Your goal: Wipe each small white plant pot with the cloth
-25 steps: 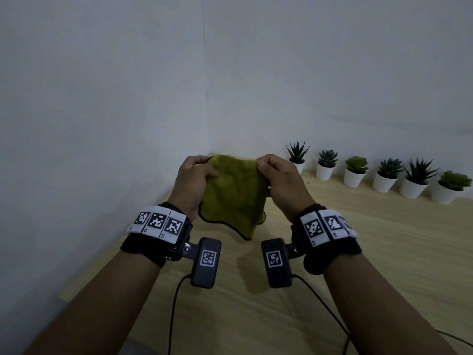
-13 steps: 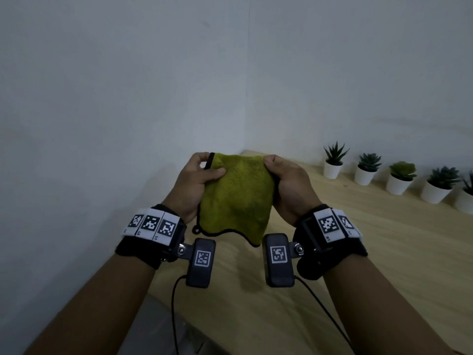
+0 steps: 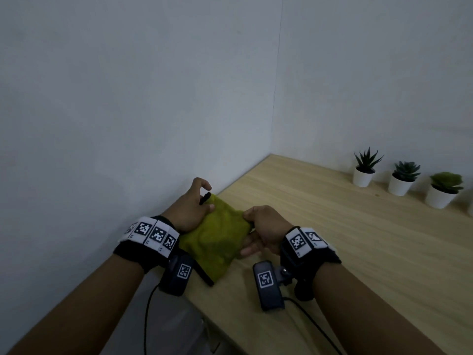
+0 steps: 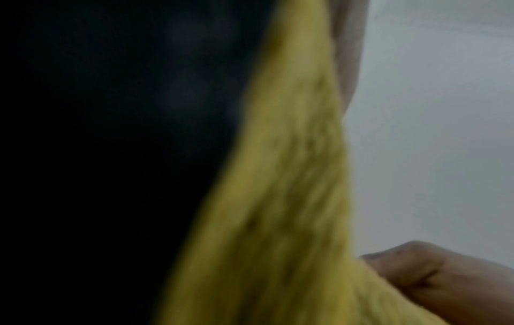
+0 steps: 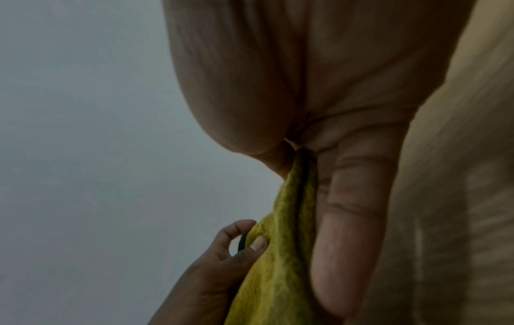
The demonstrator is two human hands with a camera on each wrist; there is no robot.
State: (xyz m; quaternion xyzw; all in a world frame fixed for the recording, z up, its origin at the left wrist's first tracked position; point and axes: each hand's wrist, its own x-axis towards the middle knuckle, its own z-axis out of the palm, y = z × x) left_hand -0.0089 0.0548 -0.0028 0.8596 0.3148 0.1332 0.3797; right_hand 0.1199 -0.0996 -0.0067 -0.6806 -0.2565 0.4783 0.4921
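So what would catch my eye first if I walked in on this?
Probably the yellow-green cloth, stretched between the left hand and the right hand just above the wooden table near the wall corner. Next, the row of white plant pots along the wall, off to the right.

The cloth (image 3: pixel 216 239) lies between the left hand (image 3: pixel 190 210) and the right hand (image 3: pixel 263 233), over the near-left edge of the surface (image 3: pixel 320 239). Three pots (image 3: pixel 362 176) stand in a row beyond and right of the right hand, against the back wall (image 3: pixel 378 85).
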